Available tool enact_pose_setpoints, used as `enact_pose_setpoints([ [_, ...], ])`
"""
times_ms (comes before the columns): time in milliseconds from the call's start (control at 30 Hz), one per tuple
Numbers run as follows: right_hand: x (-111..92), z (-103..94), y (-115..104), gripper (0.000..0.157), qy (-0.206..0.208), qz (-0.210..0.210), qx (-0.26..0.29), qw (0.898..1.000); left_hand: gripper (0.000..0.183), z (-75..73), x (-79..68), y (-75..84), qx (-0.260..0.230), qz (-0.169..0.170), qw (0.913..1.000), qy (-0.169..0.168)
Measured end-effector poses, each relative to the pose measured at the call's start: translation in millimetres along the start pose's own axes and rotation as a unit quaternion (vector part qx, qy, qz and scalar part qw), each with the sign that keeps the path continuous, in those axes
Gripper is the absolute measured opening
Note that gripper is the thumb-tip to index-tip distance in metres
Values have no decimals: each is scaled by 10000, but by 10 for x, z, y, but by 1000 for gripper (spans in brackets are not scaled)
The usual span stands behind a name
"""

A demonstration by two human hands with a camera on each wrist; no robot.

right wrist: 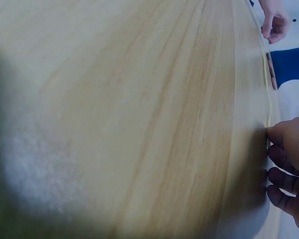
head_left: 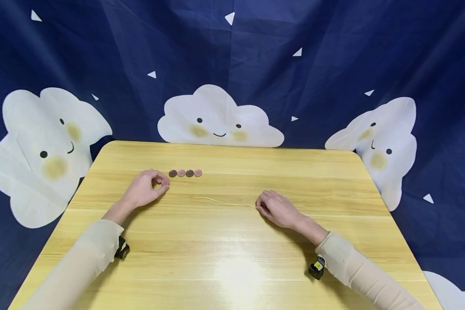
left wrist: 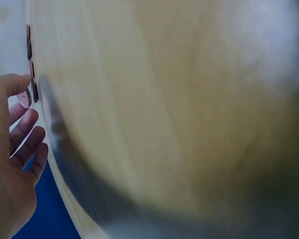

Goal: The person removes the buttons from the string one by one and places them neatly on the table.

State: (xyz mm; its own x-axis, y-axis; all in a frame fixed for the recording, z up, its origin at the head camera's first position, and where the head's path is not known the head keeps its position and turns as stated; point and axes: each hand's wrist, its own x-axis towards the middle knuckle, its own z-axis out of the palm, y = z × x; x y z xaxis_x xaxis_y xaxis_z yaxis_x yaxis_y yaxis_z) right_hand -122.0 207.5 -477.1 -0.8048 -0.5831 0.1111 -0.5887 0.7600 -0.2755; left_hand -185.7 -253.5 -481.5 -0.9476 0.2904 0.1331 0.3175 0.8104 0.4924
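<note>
My left hand (head_left: 144,189) pinches a pink button (left wrist: 24,98) between thumb and forefinger, just left of a row of buttons; its other fingers are loosely bent in the left wrist view. That row alternates dark brown and pink, from a brown button (head_left: 172,173) to a pink button (head_left: 198,173). A thin yellow cord (head_left: 224,203) lies slightly wavy across the table, nearer to me than the row. My right hand (head_left: 280,209) pinches the cord's right end between thumb and fingers, low over the wood. The fingers hide the very tip of that end.
The light wooden table (head_left: 232,245) has rounded far corners and a bright glare spot near the front. Behind it hangs a dark blue curtain (head_left: 201,47) printed with white clouds and triangles. Black wrist cameras sit below both sleeves.
</note>
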Motion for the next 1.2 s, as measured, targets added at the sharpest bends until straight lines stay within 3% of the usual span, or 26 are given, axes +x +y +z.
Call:
enact_pose_setpoints([
  [300,3,-4,-6,6,13,-26,-2,10000,28,-18,109,-149,92,-337,9994,-51],
  [500,5,-7,-14,6,-11,16,-2,10000,31,-26,158,-157,160,-498,9986,-66],
  [1200,2,9,12,5,24,-21,1,10000,35,13,256,-198,323,-459,9984,-21],
])
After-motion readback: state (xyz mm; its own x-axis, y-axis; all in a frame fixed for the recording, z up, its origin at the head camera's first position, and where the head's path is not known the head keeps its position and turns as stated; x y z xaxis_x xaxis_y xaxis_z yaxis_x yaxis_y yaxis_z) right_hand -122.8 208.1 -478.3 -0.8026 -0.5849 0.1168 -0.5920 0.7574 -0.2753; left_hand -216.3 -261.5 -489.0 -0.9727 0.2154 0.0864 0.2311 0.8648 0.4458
